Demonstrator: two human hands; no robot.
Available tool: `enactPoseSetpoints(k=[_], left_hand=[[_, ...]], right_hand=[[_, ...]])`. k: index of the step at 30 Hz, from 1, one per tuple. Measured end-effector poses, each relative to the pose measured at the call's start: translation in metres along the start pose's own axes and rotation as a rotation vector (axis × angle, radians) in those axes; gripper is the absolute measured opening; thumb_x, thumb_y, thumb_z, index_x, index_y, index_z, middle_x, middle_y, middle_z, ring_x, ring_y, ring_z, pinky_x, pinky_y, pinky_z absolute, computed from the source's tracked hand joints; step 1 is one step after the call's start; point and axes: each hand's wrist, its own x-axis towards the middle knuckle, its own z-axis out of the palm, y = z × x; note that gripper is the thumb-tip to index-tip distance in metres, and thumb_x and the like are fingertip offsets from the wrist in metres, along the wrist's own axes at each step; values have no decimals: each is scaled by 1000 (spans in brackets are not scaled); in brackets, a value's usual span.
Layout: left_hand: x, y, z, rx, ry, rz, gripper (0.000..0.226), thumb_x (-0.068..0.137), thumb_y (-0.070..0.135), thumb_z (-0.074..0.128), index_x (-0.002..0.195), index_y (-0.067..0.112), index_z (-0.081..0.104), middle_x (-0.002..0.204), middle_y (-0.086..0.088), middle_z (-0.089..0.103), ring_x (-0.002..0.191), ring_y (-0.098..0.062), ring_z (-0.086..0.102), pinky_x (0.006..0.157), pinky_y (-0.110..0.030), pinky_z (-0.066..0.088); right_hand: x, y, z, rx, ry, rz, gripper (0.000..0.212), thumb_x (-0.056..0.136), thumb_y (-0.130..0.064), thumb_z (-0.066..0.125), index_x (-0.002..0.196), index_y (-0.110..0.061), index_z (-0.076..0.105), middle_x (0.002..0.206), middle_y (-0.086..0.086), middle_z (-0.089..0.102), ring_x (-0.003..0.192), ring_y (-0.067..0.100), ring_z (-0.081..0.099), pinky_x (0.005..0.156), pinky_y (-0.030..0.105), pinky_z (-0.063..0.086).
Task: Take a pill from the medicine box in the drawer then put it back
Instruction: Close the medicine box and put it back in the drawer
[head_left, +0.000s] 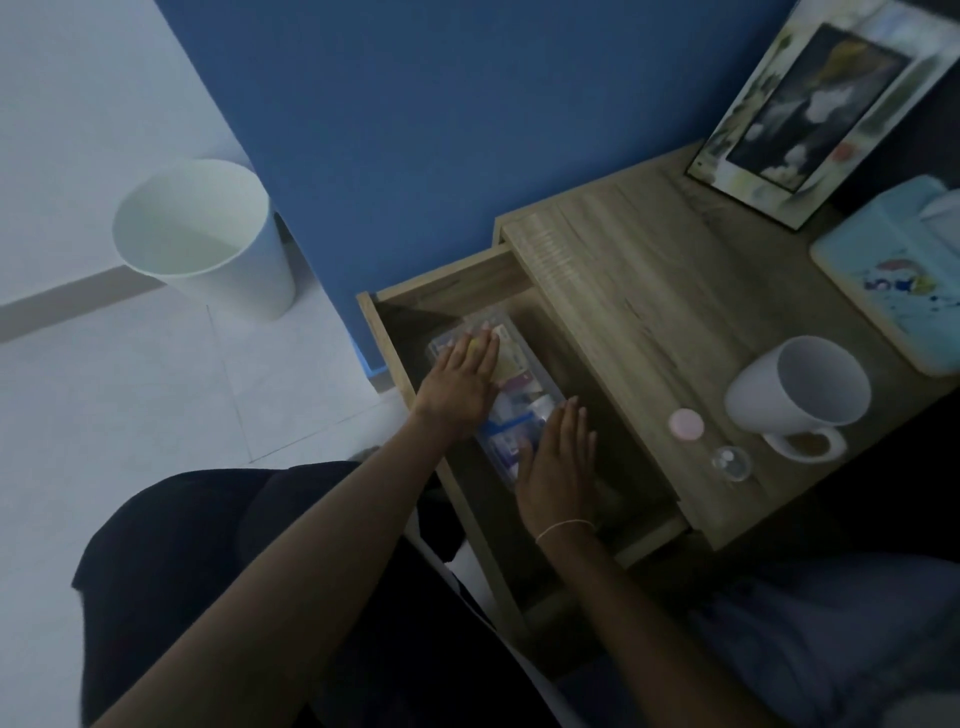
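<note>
The wooden drawer (447, 291) of the bedside table is pulled out. Inside lies a clear plastic medicine box (511, 387) filled with several packets and a small bottle. My left hand (462, 382) rests flat on the far end of the box, fingers spread. My right hand (558, 465) lies flat over the near end, a thin band at its wrist. Neither hand grips anything that I can see. On the tabletop sit a small pink cap (685, 423) and a small clear round container (731, 462).
A white mug (797, 395) stands on the tabletop (623, 270), with a picture frame (810, 104) and a light blue box (898, 280) at the back right. A white bin (208, 234) stands on the floor to the left, beside the blue wall.
</note>
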Motion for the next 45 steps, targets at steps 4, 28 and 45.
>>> enactPoseSetpoints(k=[4,28,45], left_hand=[[-5,-1,1,47,11,13,64,99,43,20,149,13,-8,161,-8,-9,148,-26,-10,122,-46,1],[-10,-16,-13,-494,549,-613,84,95,50,36,148,2,-7,159,-18,-9,148,-30,-3,121,-40,6],[10,17,-7,-717,425,-340,74,98,37,35,149,10,-11,160,-12,-10,148,-24,-3,115,-28,4]], right_hand=[[-11,-2,1,-79,-31,-36,71,91,-45,14,149,-5,6,160,17,6,149,29,4,119,44,4],[160,28,-87,-89,146,-310,52,100,-29,29,149,-13,23,160,5,22,149,19,13,122,41,7],[163,33,-84,-85,153,-316,54,99,-32,26,150,-14,21,160,4,21,149,18,12,122,42,9]])
